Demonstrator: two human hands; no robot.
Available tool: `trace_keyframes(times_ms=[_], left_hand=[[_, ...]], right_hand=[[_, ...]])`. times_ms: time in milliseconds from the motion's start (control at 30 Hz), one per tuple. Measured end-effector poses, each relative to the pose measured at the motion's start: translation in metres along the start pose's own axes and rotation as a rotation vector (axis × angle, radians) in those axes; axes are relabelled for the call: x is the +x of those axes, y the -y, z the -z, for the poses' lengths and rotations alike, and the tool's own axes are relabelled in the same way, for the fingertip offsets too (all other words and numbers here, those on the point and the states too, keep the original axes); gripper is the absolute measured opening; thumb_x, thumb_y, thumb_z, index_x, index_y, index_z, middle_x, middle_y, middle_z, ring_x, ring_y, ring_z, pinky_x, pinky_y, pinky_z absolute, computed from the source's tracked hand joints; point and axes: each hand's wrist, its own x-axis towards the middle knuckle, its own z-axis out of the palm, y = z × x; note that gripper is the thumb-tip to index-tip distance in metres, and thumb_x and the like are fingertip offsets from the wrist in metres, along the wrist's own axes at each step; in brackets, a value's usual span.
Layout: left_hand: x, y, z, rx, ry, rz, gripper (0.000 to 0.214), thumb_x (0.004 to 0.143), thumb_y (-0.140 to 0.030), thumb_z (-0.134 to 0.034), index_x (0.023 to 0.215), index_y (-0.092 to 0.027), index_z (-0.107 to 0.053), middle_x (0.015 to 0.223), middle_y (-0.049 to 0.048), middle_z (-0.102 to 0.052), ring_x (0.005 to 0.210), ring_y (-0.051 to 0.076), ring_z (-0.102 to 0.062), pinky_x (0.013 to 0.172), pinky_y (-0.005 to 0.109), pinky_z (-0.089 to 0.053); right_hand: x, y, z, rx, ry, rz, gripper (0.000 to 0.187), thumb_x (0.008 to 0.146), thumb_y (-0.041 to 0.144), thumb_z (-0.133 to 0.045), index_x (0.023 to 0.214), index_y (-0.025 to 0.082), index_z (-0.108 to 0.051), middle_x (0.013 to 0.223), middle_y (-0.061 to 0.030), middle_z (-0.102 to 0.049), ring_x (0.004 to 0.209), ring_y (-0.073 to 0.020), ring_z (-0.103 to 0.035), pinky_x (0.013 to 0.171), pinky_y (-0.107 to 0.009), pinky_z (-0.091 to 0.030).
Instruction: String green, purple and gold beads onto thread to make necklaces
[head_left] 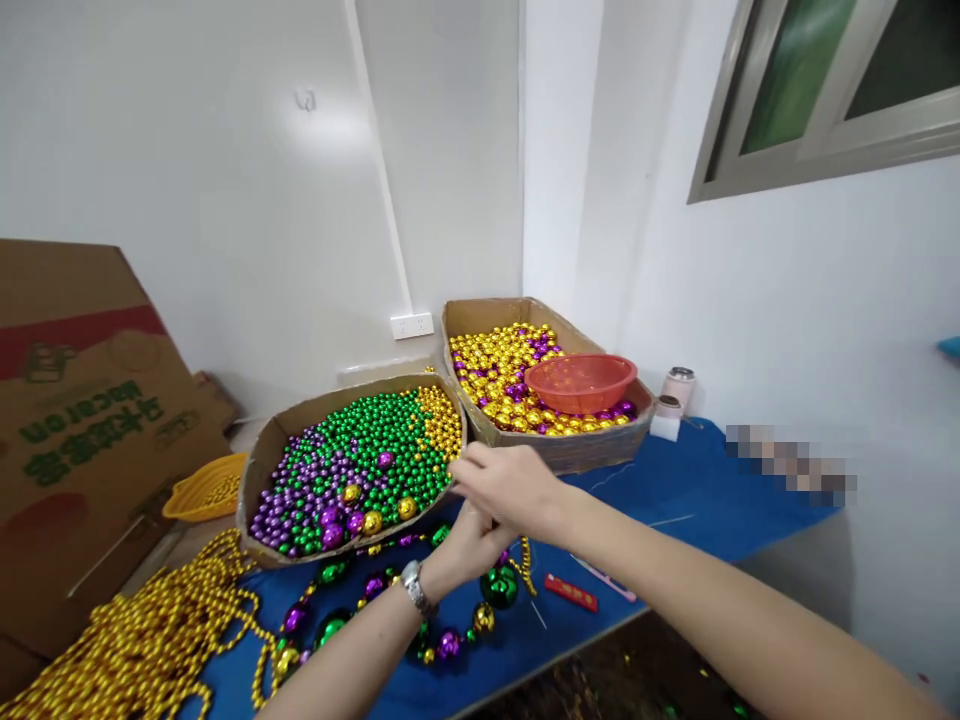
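My right hand [514, 487] crosses above my left hand [469, 548], both close to the right front edge of a cardboard box [259, 490] of small green, purple and gold beads [375, 440]. The fingers of each hand are closed in a pinch; what they hold is too small or hidden to make out. A silver watch [416, 587] circles my left wrist. Beneath my hands, a string of large beads in green, purple and gold lies curved on the blue tabletop [360, 690], including a big green bead [499, 587]. My forearms cover parts of it.
Behind stands a second box [570, 455] of larger gold and purple beads, with a red basket [581, 383] on them. Gold bead strands [135, 640] heap at left beside a yellow basket [206, 485] and a carton [67, 430]. A red packet [571, 592] lies near the front edge.
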Motion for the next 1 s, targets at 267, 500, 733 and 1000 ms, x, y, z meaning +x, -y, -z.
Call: trace_keyframes(times_ms=[267, 500, 733, 1000], left_hand=[[-0.006, 0.001, 0.010, 0.101, -0.001, 0.026, 0.024, 0.082, -0.037, -0.056, 0.074, -0.015, -0.062, 0.066, 0.0018, -0.058, 0.061, 0.013, -0.049, 0.056, 0.023, -0.037], [-0.004, -0.002, 0.017, -0.133, 0.153, 0.267, 0.029, 0.074, -0.043, -0.066, 0.071, -0.014, -0.062, 0.060, 0.0018, -0.062, 0.048, 0.009, -0.046, 0.048, 0.021, -0.036], [-0.006, 0.000, 0.019, -0.199, 0.087, 0.230, 0.025, 0.070, -0.035, -0.072, 0.078, -0.011, -0.067, 0.070, 0.0060, -0.069, 0.058, 0.013, -0.058, 0.057, 0.024, -0.046], [-0.014, -0.024, 0.022, 0.400, 0.156, -0.371, 0.018, 0.087, -0.017, -0.050, 0.094, -0.016, -0.066, 0.082, 0.0067, -0.068, 0.075, 0.015, -0.061, 0.070, 0.026, -0.046]], right_hand=[[-0.082, -0.027, -0.058, 0.438, -0.264, -0.226, 0.018, 0.092, 0.032, -0.046, 0.086, 0.021, -0.059, 0.080, -0.0020, -0.062, 0.072, -0.0149, -0.060, 0.064, -0.025, -0.045], [-0.080, -0.027, -0.055, 0.441, -0.319, -0.256, 0.024, 0.095, 0.029, -0.037, 0.078, 0.021, -0.053, 0.076, -0.0034, -0.058, 0.073, -0.0166, -0.056, 0.064, -0.026, -0.043], [-0.096, -0.004, -0.062, 0.344, -0.310, -0.110, 0.024, 0.095, 0.025, -0.037, 0.080, 0.020, -0.056, 0.076, -0.0029, -0.057, 0.070, -0.0146, -0.054, 0.063, -0.025, -0.040], [-0.080, -0.028, -0.080, 1.011, -0.179, -0.307, 0.039, 0.097, 0.045, -0.029, 0.110, 0.019, -0.054, 0.073, -0.0015, -0.063, 0.056, -0.0107, -0.055, 0.050, -0.021, -0.041]])
